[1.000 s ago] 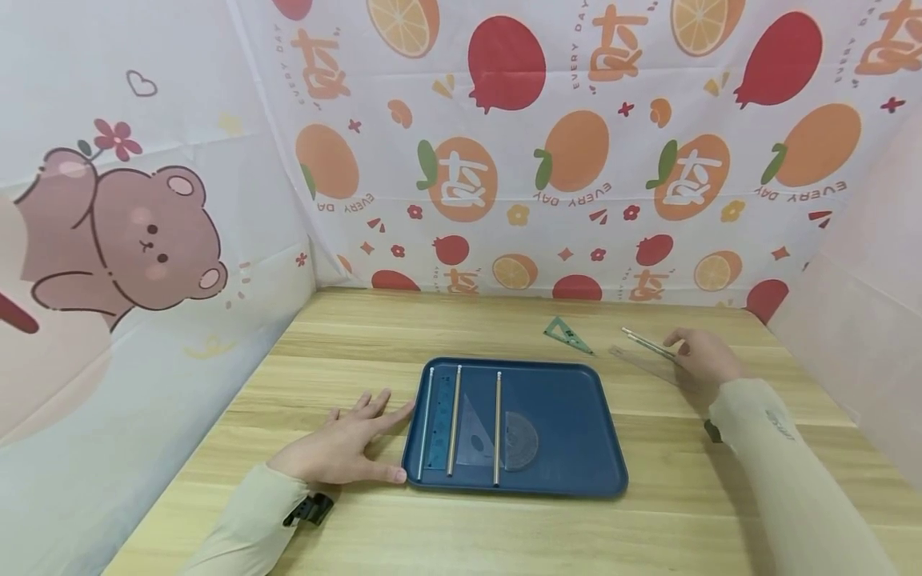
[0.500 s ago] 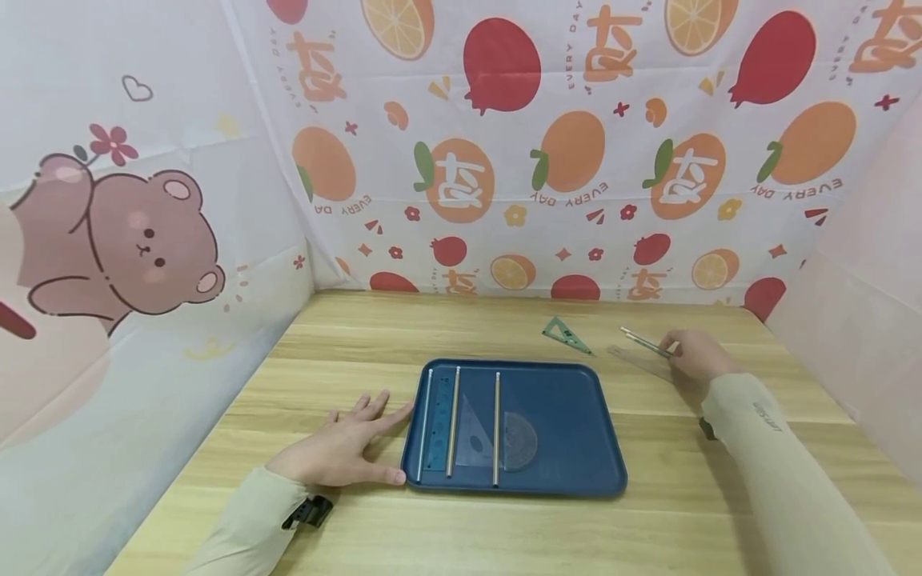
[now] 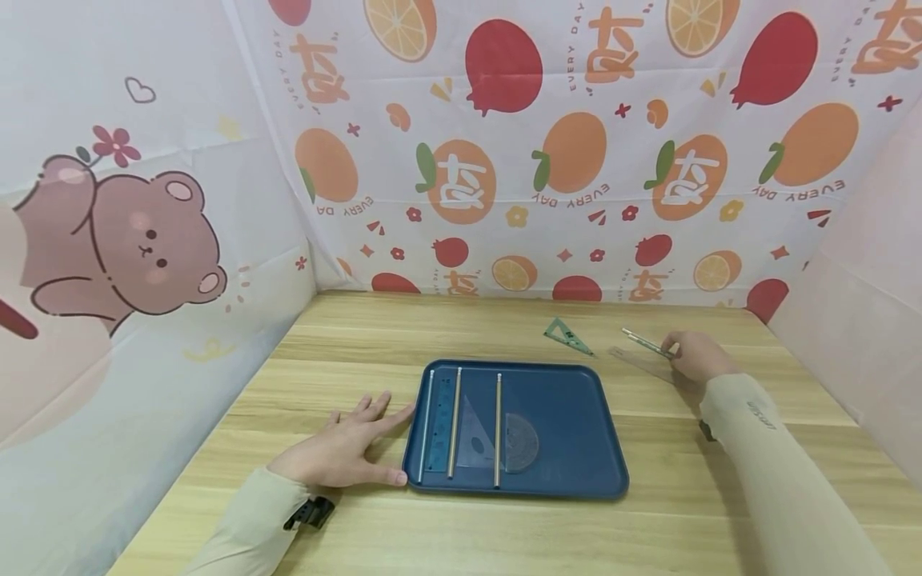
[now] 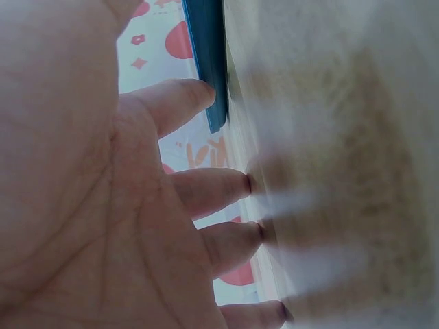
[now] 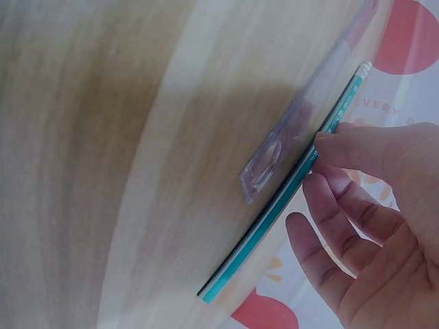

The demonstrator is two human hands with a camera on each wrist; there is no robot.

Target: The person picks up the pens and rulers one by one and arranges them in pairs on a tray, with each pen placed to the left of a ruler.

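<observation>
My right hand (image 3: pixel 700 356) pinches a green pencil (image 5: pixel 257 236) with a white end between thumb and fingers, low over the table's right side. Beside it lies a clear ruler (image 5: pixel 295 123), partly behind the hand in the head view. My left hand (image 3: pixel 338 450) is spread, its thumb and index fingertips at the left edge of a blue tray (image 3: pixel 569 486). In the left wrist view the index fingertip (image 4: pixel 200 92) meets the tray's side. Inside the tray are three pencils (image 3: pixel 455 424) standing lengthwise, a ruler (image 3: pixel 439 424), a clear set square (image 3: pixel 474 440) and a clear protractor (image 3: pixel 522 444).
A small green set square (image 3: pixel 569 338) lies on the wooden table (image 3: pixel 504 536) behind the tray. A fruit-print cloth (image 3: pixel 519 160) hangs along the back, with a bear-print cloth (image 3: pixel 151 240) at the left and a pale one (image 3: pixel 871 320) at the right.
My right hand has shifted very slightly left while pinching the pencil. My left hand and the tray stay where they were.
</observation>
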